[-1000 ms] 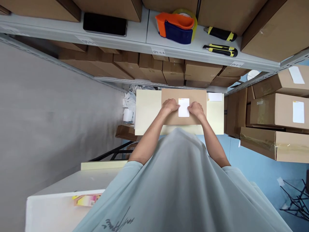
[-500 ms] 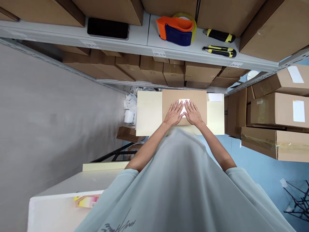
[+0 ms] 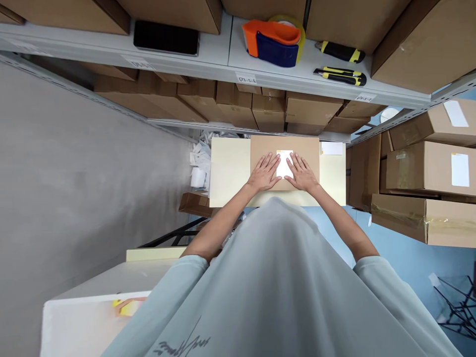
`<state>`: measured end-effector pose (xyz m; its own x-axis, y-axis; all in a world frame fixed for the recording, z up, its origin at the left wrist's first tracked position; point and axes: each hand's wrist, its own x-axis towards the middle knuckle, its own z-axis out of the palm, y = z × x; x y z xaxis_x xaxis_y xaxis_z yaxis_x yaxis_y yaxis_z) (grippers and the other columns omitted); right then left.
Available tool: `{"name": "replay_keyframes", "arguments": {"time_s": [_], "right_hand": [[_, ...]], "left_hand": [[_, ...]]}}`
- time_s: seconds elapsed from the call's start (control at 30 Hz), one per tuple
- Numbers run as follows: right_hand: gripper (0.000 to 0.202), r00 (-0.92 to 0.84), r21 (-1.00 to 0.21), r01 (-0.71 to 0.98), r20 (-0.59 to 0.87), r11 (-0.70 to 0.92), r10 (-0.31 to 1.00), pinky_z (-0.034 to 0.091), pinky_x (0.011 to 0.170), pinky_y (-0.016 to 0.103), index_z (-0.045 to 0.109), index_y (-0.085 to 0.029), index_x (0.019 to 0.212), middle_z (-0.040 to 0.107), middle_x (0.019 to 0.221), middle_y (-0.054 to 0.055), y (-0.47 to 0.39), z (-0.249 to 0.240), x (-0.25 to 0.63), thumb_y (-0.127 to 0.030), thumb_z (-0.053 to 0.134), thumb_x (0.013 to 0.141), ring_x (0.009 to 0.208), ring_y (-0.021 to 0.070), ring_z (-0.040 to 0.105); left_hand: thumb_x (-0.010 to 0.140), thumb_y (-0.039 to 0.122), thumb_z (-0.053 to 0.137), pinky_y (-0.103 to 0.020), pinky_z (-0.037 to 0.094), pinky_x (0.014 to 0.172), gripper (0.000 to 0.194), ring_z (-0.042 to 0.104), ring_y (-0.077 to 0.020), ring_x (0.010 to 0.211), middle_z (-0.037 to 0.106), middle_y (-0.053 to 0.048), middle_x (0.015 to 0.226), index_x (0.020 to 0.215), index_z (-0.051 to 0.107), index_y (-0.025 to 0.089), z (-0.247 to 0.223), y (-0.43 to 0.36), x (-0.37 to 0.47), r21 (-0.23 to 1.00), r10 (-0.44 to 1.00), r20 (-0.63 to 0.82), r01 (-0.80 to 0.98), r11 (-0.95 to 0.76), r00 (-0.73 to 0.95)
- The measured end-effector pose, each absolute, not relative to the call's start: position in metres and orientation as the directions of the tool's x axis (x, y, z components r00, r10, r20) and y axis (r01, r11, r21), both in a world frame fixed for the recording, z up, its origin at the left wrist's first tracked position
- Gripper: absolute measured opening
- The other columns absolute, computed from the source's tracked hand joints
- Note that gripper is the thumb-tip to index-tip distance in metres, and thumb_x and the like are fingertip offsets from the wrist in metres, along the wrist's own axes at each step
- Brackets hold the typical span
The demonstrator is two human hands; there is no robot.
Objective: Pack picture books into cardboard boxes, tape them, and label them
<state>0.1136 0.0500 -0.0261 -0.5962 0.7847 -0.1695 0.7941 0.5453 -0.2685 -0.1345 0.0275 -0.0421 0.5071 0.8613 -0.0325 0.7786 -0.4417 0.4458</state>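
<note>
Left hand [image 3: 265,173]: flat, fingers spread, grasping nothing | right hand [image 3: 302,173]: the same | I see both lying over side edges of white label [image 3: 284,161], upon brown carton [image 3: 263,144].

Near the frame's centre, the person's left grip [image 3: 264,173] and right grip [image 3: 302,173] lie splayed flat over the side edges of a white label [image 3: 284,165] on what looks like a cardboard box [image 3: 262,145] atop the cream surface [image 3: 228,171].
</note>
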Motion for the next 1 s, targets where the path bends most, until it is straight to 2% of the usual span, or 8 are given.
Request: {"name": "replay_keyframes", "arguments": {"time_s": [0.1, 0.23, 0.43, 0.6, 0.7, 0.77, 0.9, 1.0], "right_hand": [[0.083, -0.606, -0.272, 0.787, -0.173, 0.554, 0.776, 0.007, 0.139, 0.055, 0.024, -0.011, 0.177, 0.008, 0.186, 0.016, 0.051, -0.026, 0.115, -0.058, 0.042, 0.111, 0.174, 0.0332, 0.005], [0.071, -0.583, -0.279, 0.800, -0.155, 0.531, 0.797, 0.012, 0.138, 0.055, 0.027, -0.015, 0.176, 0.015, 0.186, 0.014, 0.053, -0.024, 0.113, -0.050, 0.033, 0.114, 0.173, 0.0323, 0.011], [0.065, -0.507, -0.277, 0.845, -0.144, 0.458, 0.850, 0.026, 0.129, 0.058, 0.033, -0.010, 0.174, 0.039, 0.175, 0.022, 0.072, -0.016, 0.095, -0.036, 0.028, 0.115, 0.160, 0.0387, 0.030], [0.064, -0.432, -0.258, 0.886, -0.154, 0.386, 0.888, 0.034, 0.123, 0.061, 0.037, -0.006, 0.172, 0.046, 0.168, 0.027, 0.085, -0.012, 0.076, -0.028, 0.028, 0.112, 0.149, 0.0419, 0.039], [0.065, -0.446, -0.229, 0.883, -0.136, 0.409, 0.885, 0.033, 0.126, 0.059, 0.034, -0.003, 0.172, 0.043, 0.171, 0.027, 0.074, -0.015, 0.077, -0.028, 0.024, 0.113, 0.154, 0.0411, 0.036], [0.066, -0.471, -0.214, 0.872, -0.124, 0.440, 0.873, 0.028, 0.130, 0.056, 0.030, -0.002, 0.173, 0.034, 0.178, 0.025, 0.061, -0.020, 0.084, -0.032, 0.025, 0.114, 0.163, 0.0386, 0.029], [0.078, -0.566, -0.210, 0.819, -0.143, 0.534, 0.812, 0.014, 0.138, 0.051, 0.024, -0.006, 0.176, 0.013, 0.185, 0.020, 0.045, -0.028, 0.108, -0.050, 0.039, 0.113, 0.172, 0.0352, 0.012], [0.087, -0.625, -0.211, 0.777, -0.161, 0.592, 0.764, 0.014, 0.138, 0.052, 0.024, -0.009, 0.176, 0.009, 0.185, 0.020, 0.049, -0.028, 0.121, -0.060, 0.047, 0.110, 0.173, 0.0358, 0.010]], "left_hand": [[0.109, 0.057, 0.040, -0.056, 0.006, 0.139, 0.082, 0.009, -0.0367, 0.173, 0.022, -0.012, 0.185, 0.177, 0.023, 0.015, -0.041, 0.028, -0.135, 0.443, 0.864, -0.023, 0.779, -0.443, 0.503], [0.111, 0.052, 0.034, -0.054, 0.013, 0.136, 0.074, 0.017, -0.0365, 0.171, 0.029, -0.010, 0.183, 0.177, 0.028, 0.018, -0.036, 0.033, -0.135, 0.439, 0.876, -0.032, 0.794, -0.420, 0.481], [0.111, 0.041, 0.036, -0.058, 0.029, 0.124, 0.066, 0.037, -0.0407, 0.156, 0.042, -0.015, 0.176, 0.174, 0.036, 0.021, -0.024, 0.058, -0.122, 0.424, 0.921, -0.076, 0.848, -0.318, 0.383], [0.110, 0.029, 0.034, -0.057, 0.036, 0.117, 0.061, 0.044, -0.0408, 0.146, 0.049, -0.018, 0.168, 0.169, 0.045, 0.020, -0.016, 0.068, -0.107, 0.394, 0.942, -0.083, 0.879, -0.268, 0.324], [0.111, 0.030, 0.033, -0.056, 0.036, 0.118, 0.061, 0.043, -0.0407, 0.147, 0.048, -0.019, 0.170, 0.170, 0.043, 0.016, -0.018, 0.058, -0.108, 0.359, 0.937, -0.066, 0.884, -0.299, 0.344], [0.112, 0.039, 0.036, -0.055, 0.033, 0.123, 0.064, 0.039, -0.0403, 0.154, 0.041, -0.018, 0.176, 0.172, 0.039, 0.015, -0.022, 0.050, -0.116, 0.343, 0.919, -0.039, 0.869, -0.356, 0.391], [0.103, 0.063, 0.059, -0.053, 0.024, 0.131, 0.090, 0.029, -0.0396, 0.164, 0.025, -0.017, 0.183, 0.175, 0.030, 0.018, -0.028, 0.046, -0.137, 0.347, 0.847, -0.032, 0.801, -0.488, 0.530], [0.093, 0.068, 0.072, -0.053, 0.024, 0.131, 0.106, 0.028, -0.0414, 0.164, 0.024, -0.019, 0.183, 0.176, 0.028, 0.019, -0.027, 0.052, -0.145, 0.344, 0.817, -0.072, 0.783, -0.518, 0.572]]}}
